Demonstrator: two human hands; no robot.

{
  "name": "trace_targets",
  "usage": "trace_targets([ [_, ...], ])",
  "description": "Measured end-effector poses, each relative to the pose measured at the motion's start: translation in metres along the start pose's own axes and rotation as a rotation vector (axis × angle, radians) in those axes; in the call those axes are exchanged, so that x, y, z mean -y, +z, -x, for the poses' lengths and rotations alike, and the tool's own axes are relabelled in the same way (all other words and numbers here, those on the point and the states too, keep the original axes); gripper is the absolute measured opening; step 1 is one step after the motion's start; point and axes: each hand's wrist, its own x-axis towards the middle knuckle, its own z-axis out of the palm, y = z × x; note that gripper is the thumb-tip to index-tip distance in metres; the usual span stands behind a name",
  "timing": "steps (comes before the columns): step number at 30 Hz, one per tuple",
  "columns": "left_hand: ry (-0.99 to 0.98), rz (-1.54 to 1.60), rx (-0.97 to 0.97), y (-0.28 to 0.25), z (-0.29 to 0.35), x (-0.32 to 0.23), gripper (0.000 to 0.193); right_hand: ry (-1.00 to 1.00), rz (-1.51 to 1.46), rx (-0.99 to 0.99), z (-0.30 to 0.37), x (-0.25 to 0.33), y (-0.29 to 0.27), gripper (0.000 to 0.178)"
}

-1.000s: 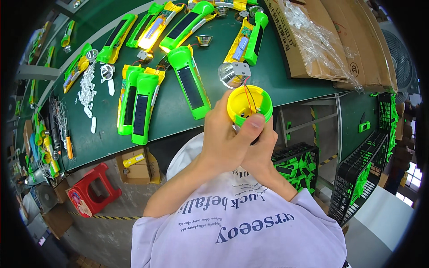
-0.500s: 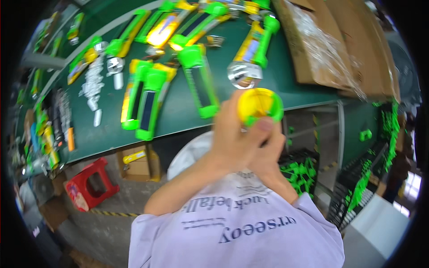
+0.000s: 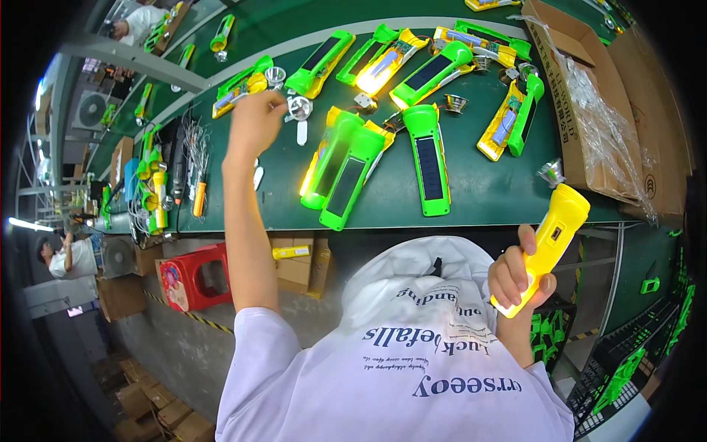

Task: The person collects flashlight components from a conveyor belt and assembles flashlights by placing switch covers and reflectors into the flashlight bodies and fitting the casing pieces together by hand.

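Note:
My right hand is closed around the lower body of a yellow flashlight, its wide head tilted up toward the table edge. Just past that head is a small silver reflector; whether it is joined to the flashlight cannot be told. Over the table at the left, my left hand has its fingers curled together above the small white pieces, which it mostly covers. Anything in its fingertips is hidden. Beside those fingers lies a clear round lens piece with a white tab.
Several opened green-and-yellow flashlights with solar panels lie across the green table. An open cardboard box with plastic film stands at right. Cables and tools sit at left. Below are a red stool and a black crate of green parts.
Both hands were together at the flashlight's open head. My left hand has let go and reached left over the white pieces; my right hand has carried the flashlight to the right.

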Motion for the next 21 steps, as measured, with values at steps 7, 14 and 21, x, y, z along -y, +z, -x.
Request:
trace_targets([
  [7, 0.050, 0.097, 0.059, 0.028, -0.001, 0.033, 0.024, -0.011, 0.088, -0.079, 0.002, -0.001, -0.006, 0.045],
  [14, -0.005, 0.085, -0.074, 0.013, -0.009, 0.073, 0.021, -0.025, 0.151, -0.124, 0.003, 0.002, -0.004, 0.044],
  [21, -0.118, -0.039, 0.105, 0.014, -0.014, 0.069, 0.018, -0.037, 0.160, -0.168, 0.001, -0.004, -0.007, 0.045],
])
